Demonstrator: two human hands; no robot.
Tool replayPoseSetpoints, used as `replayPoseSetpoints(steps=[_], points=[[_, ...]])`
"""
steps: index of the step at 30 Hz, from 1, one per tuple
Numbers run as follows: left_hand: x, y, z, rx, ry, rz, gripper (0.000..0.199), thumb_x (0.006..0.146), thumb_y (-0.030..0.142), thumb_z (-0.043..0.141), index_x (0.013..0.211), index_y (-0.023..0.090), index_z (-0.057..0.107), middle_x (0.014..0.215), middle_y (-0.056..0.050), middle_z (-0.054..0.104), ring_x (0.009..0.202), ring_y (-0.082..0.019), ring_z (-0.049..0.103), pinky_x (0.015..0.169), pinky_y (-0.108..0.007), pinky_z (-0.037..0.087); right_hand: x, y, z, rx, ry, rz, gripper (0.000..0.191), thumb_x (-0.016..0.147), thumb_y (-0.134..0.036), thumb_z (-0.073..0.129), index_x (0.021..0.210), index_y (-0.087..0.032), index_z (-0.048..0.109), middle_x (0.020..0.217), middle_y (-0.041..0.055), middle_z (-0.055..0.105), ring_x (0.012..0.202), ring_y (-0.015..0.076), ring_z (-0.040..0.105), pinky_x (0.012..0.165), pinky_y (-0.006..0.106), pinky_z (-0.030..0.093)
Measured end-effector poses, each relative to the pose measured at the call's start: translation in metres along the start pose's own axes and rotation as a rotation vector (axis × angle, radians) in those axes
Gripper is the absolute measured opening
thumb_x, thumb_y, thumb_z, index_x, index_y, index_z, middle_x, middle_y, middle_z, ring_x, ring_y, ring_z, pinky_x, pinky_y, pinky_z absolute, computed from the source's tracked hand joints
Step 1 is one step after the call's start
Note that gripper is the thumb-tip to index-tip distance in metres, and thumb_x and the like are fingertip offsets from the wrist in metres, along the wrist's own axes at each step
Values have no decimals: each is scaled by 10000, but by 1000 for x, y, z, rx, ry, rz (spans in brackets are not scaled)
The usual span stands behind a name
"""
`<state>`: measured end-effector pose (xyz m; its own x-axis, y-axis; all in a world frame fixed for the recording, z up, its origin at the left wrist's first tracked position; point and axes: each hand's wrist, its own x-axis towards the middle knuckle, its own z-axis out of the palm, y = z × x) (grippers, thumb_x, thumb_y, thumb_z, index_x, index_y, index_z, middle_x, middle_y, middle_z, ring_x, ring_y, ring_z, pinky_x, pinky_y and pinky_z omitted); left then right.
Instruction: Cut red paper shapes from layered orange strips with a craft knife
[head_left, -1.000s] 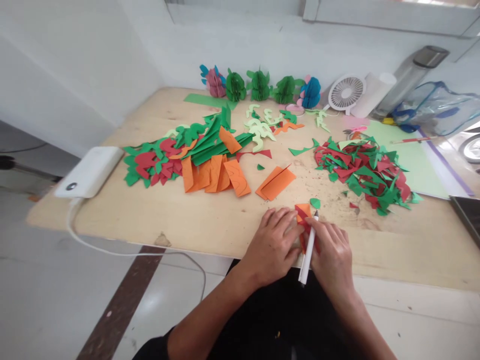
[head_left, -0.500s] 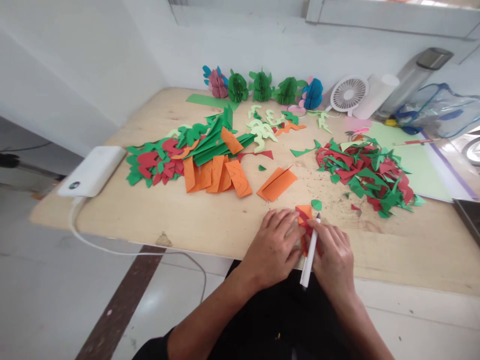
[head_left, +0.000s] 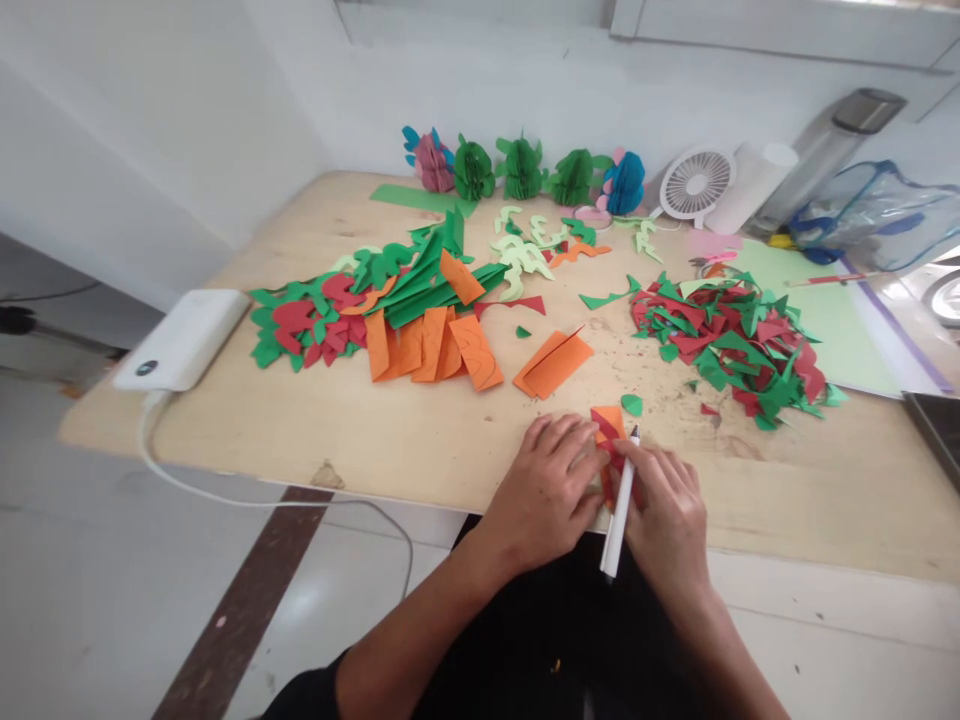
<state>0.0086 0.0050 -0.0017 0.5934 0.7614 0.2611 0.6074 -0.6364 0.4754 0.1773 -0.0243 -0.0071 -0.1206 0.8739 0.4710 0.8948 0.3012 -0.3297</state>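
Note:
At the table's front edge, my left hand (head_left: 551, 490) has its curved fingers close together, gripping the left side of a folded orange paper (head_left: 613, 416). On top of that paper lies a red paper cutout (head_left: 609, 440), mostly covered by my fingers. My right hand (head_left: 667, 510) grips a white pen (head_left: 619, 520), its dark tip pointing away from me and its body slanting toward my lap. Fingers of that hand also touch the right side of the papers. A small green paper leaf (head_left: 631, 405) lies just beyond the pen tip.
Folded orange papers (head_left: 555, 365) lie ahead, beside green strips (head_left: 427, 285) and red and green cutouts (head_left: 307, 325). Scraps (head_left: 739, 345) are heaped at right. Paper figures (head_left: 521, 170), a small fan (head_left: 697, 185) and a bottle (head_left: 832, 150) line the wall. A power bank (head_left: 184, 340) sits left.
The view has shifted very slightly. Both hands, the pen and the papers stay practically where they were.

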Motion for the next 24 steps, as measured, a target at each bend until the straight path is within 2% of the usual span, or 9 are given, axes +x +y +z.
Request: replayPoseSetpoints(steps=[18,24], points=[[1,-1,0,3,-20,10,375,924,321,494,1238,148,606,1434,-147,520,1368,-315,405,1167,-557,281,-2,2,-3,66,-5,65,216,920,-159,519,1093,-216,633,888,54,700,827,218,627,751,347,437],[1,-2,1,16,-25,12,381,926,350,509,1230,151,624,1439,-131,520,1373,-323,392,1163,-557,271,-6,7,-9,99,-37,90,283,889,-111,491,1109,-222,631,919,54,705,856,215,637,767,349,457]])
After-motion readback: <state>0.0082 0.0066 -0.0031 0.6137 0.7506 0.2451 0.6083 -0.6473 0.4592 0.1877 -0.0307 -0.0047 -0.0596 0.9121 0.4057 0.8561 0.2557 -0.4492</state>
